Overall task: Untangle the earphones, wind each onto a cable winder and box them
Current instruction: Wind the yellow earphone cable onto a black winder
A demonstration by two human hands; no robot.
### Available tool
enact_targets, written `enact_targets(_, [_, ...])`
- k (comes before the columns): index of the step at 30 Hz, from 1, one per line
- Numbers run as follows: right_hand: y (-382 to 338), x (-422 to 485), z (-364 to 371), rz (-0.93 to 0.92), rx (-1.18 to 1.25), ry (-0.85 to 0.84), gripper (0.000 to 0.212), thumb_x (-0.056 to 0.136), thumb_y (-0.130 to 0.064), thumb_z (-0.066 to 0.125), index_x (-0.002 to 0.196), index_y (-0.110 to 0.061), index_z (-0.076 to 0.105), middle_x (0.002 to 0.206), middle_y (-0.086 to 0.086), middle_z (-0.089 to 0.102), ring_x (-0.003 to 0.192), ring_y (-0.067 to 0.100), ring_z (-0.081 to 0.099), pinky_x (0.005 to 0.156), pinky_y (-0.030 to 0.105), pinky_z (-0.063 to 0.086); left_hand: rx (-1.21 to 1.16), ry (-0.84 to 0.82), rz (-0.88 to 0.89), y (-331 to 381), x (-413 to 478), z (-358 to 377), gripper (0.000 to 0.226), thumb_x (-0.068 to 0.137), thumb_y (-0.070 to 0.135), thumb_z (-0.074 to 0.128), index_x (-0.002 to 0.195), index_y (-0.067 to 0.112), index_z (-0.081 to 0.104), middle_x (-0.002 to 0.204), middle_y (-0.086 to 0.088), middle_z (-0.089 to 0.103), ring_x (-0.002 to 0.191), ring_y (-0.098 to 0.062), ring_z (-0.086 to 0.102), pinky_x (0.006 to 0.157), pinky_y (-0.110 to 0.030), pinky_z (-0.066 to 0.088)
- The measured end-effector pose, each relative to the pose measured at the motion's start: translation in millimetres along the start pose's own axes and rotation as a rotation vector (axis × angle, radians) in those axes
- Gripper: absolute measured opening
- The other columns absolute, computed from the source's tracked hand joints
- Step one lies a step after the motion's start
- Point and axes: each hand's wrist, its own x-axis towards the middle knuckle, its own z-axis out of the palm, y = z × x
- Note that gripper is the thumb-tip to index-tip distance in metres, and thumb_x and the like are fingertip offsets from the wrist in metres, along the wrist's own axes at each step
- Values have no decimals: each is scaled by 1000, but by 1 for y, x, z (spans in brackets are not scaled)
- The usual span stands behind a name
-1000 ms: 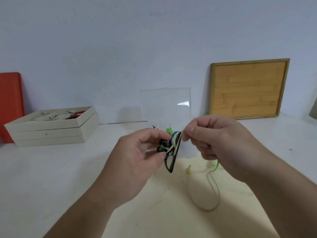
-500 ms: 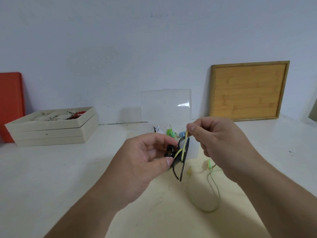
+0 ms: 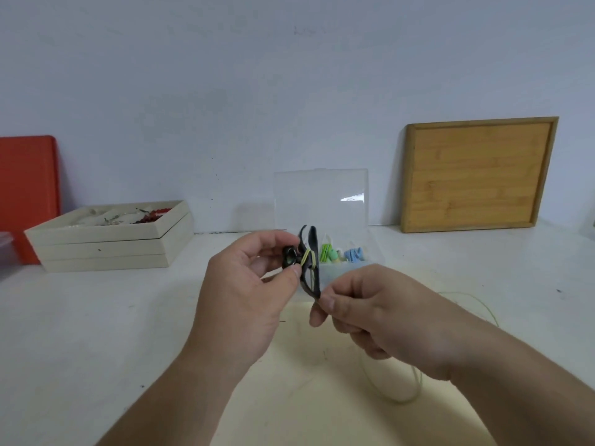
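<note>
My left hand [image 3: 248, 294] pinches a black cable winder [image 3: 309, 262] upright above the table, with a few turns of yellow-green earphone cable round its middle. Just below the winder's lower tip, my right hand [image 3: 380, 320] pinches the same cable between thumb and forefinger. The loose yellow-green cable [image 3: 415, 391] trails under my right wrist and loops on the table. Behind the winder stands a clear plastic box [image 3: 373, 255] with its lid up; green and blue wound earphones [image 3: 341, 254] lie inside.
A stack of cream trays [image 3: 109, 249] with small items sits at the back left, beside an orange board [image 3: 29, 194] leaning on the wall. A wooden framed board [image 3: 476, 175] leans at the back right. The table [image 3: 96, 333] is white.
My right hand has dropped from above the winder to below its lower tip, carrying the cable down round it. The winder has turned more upright in my left hand.
</note>
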Motion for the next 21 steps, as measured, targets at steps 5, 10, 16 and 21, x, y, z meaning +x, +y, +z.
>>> enact_targets(5, [-8,-8,-1,-47,-208,-117,30,99,-31,54,83,-16,74,54,-13,40,47,7,32,48,20,27,-1,44,-22,-4,0,-1,30,83,-11,66,93,17,71,88,-3,77,85,-22,73,83,-37,58])
enact_targets(10, [-16,-13,-3,-42,-238,-133,34,99,-26,53,69,-18,65,46,-15,37,45,4,31,46,18,26,-191,49,-129,-4,1,1,23,89,-13,57,97,6,68,87,-8,75,74,-18,70,68,-32,60])
enact_targets(16, [-18,-14,2,-41,-403,-117,31,95,-16,49,64,-14,53,48,-9,33,48,9,29,46,21,25,-519,8,-330,-5,5,0,19,93,-8,48,102,-1,64,98,-18,71,81,-20,68,78,-35,60])
enact_targets(21, [-20,-14,4,-86,-393,-130,31,96,-15,49,66,-11,53,48,-10,35,48,7,31,46,18,27,-399,-10,-297,-10,2,4,20,91,-12,51,104,-3,64,98,-23,70,76,-21,67,72,-33,58])
